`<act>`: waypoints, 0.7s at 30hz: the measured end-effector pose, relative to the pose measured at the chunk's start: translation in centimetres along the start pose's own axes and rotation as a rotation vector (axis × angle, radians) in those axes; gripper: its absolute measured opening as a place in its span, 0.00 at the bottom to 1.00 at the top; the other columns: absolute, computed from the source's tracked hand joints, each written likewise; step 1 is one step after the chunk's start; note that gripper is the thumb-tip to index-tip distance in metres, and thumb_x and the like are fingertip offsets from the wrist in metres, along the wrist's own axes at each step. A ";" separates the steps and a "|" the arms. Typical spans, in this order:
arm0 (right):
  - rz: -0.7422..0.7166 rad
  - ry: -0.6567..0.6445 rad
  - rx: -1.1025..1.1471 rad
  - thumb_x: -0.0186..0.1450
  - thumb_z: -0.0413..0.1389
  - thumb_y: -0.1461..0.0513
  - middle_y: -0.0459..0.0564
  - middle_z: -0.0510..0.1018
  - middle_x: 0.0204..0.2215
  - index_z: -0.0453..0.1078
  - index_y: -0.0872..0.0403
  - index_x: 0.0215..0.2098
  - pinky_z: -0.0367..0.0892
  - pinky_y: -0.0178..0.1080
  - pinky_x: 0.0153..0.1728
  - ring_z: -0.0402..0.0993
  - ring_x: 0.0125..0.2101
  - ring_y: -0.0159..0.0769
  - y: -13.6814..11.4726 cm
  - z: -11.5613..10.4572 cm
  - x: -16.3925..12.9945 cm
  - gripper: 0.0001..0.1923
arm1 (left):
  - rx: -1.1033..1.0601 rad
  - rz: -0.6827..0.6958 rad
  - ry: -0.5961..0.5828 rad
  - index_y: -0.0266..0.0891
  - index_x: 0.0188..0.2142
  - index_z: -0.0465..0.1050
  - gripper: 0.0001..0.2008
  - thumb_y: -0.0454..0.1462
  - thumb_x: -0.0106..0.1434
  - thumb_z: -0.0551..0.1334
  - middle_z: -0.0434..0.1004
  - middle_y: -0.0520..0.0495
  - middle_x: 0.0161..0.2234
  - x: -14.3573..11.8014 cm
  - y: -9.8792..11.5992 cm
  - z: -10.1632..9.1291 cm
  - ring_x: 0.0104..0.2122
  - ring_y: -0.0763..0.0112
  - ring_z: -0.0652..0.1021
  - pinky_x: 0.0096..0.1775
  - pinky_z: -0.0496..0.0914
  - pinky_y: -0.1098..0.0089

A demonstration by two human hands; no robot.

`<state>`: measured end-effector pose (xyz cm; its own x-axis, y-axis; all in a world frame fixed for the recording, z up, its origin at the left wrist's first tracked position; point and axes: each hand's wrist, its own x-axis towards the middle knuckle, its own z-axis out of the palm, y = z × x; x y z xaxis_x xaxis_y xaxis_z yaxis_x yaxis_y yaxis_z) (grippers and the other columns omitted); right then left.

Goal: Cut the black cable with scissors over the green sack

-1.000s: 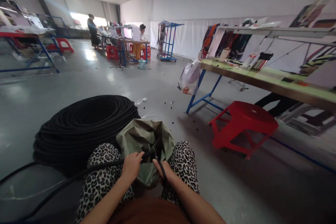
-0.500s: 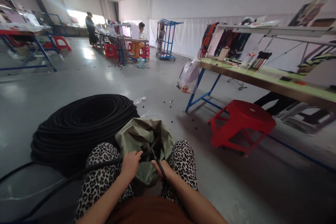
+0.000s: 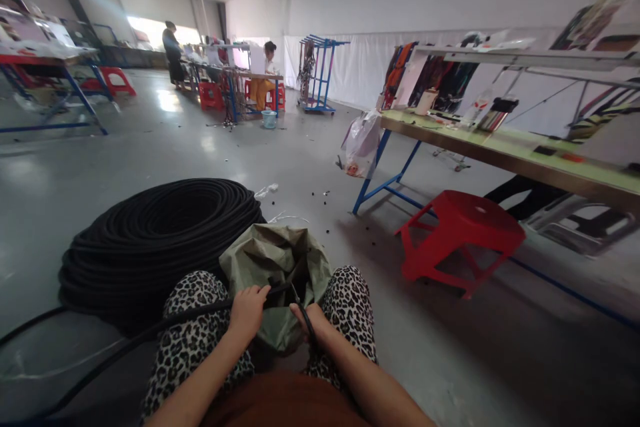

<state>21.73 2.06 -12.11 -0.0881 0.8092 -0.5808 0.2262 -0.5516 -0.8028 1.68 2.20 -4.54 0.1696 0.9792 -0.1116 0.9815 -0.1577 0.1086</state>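
Observation:
My left hand is closed around a thick black cord, which runs in from the lower left across my left knee. The cord's free end sticks out past my fingers over the open mouth of a green sack standing between my knees. In my right hand is a pair of black-handled scissors, its metal blades pointing up at the cord near its end. Whether the blades touch the cord is hard to make out. A big coil of the same black cord lies on the floor at my left.
Close on the right stands a red stool beside a green-topped workbench with blue legs. From the bench's corner hangs a clear plastic bag. Small black bits dot the grey floor. Other people are at far tables and behind the bench.
Almost nothing differs. The left hand has shifted very slightly left with the cord, and the scissors have turned a little in my right hand.

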 end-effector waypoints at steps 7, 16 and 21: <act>0.126 -0.054 0.044 0.68 0.63 0.37 0.44 0.66 0.16 0.70 0.52 0.26 0.64 0.36 0.18 0.66 0.15 0.34 -0.3 0.0 -0.8 0.30 | -0.069 -0.026 0.050 0.43 0.61 0.78 0.22 0.31 0.74 0.53 0.85 0.39 0.49 0.2 -0.1 -0.5 0.49 0.59 0.83 0.49 0.70 0.61; 0.136 -0.142 0.220 0.75 0.60 0.46 0.44 0.71 0.20 0.67 0.55 0.30 0.69 0.32 0.24 0.70 0.18 0.30 -0.7 -0.1 -1.3 0.24 | -0.135 -0.023 0.104 0.42 0.61 0.77 0.22 0.32 0.74 0.52 0.86 0.41 0.50 0.1 -0.1 -0.7 0.50 0.58 0.83 0.49 0.70 0.61; 0.113 -0.117 0.237 0.78 0.56 0.55 0.48 0.73 0.20 0.69 0.59 0.32 0.68 0.32 0.23 0.72 0.18 0.32 -0.2 0.4 -0.9 0.20 | -0.141 -0.011 0.085 0.40 0.63 0.77 0.23 0.32 0.76 0.50 0.86 0.40 0.52 -0.3 0.2 -1.0 0.52 0.54 0.83 0.52 0.71 0.58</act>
